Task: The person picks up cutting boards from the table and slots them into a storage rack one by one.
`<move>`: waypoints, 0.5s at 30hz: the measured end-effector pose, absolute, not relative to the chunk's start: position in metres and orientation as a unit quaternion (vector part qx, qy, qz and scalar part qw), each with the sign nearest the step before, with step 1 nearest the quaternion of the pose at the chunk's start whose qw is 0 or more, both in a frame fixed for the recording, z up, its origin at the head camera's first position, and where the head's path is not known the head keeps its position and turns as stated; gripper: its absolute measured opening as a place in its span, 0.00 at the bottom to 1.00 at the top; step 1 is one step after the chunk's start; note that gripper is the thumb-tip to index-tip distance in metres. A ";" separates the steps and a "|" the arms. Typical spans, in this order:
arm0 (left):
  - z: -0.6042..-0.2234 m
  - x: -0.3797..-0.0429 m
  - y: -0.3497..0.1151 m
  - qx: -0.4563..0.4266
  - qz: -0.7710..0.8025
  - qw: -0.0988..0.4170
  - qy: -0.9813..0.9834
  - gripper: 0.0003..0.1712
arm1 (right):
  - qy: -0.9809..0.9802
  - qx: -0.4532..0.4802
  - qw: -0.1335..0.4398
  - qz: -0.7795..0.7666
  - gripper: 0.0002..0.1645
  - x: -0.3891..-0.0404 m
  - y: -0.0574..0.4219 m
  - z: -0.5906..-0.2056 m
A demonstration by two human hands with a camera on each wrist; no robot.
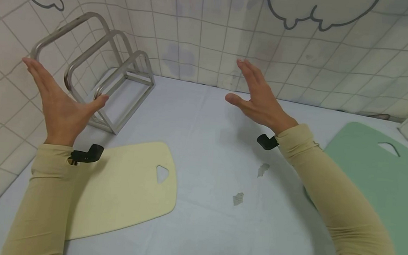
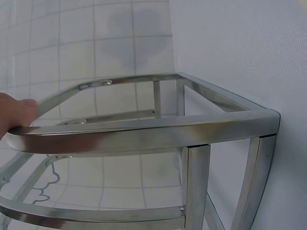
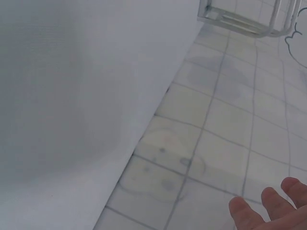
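In the head view my left hand (image 1: 63, 109) is raised beside a metal rack (image 1: 124, 128) of curved bars, thumb spread away from straight fingers. The left wrist view shows the rack's square-section frame (image 2: 192, 134) up close, with a bit of the hand (image 2: 17, 112) at its left end; whether they touch I cannot tell. My right hand (image 1: 262, 102) hovers over the white table, fingers extended and thumb apart, holding nothing. Its fingertips (image 3: 276, 203) show low in the right wrist view.
A cream cutting board (image 1: 125, 185) lies under the left forearm. To the right, partly behind the right forearm, is a green cutting board (image 1: 370, 182). A tiled-pattern wall covering (image 1: 210, 37) rises behind the table. Two small grey patches (image 1: 238, 199) mark the white surface.
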State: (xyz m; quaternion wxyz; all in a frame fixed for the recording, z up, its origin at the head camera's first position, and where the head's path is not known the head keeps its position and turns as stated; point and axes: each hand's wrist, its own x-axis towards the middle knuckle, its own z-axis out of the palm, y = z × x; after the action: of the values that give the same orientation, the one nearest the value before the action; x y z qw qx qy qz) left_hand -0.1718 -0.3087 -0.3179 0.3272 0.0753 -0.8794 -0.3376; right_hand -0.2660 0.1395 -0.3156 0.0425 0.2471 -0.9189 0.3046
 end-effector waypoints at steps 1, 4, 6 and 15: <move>-0.318 -0.172 -0.309 0.074 -0.338 0.328 -0.879 0.83 | -0.919 0.248 0.043 0.304 0.64 -0.266 0.139 -0.316; -0.319 -0.171 -0.310 0.069 -0.339 0.330 -0.878 0.82 | -0.918 0.248 0.043 0.305 0.64 -0.267 0.138 -0.316; -0.320 -0.171 -0.310 0.067 -0.338 0.330 -0.879 0.82 | -0.917 0.248 0.043 0.308 0.64 -0.267 0.137 -0.316; -0.321 -0.174 -0.313 0.057 -0.337 0.331 -0.879 0.83 | -0.914 0.251 0.044 0.315 0.64 -0.270 0.133 -0.320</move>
State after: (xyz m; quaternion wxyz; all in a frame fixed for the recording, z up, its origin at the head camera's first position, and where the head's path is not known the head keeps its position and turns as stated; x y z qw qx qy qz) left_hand -0.1738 -0.3125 -0.3206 0.3315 0.0569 -0.8793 -0.3372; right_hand -0.2700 0.1334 -0.3200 0.0436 0.2513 -0.9142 0.3149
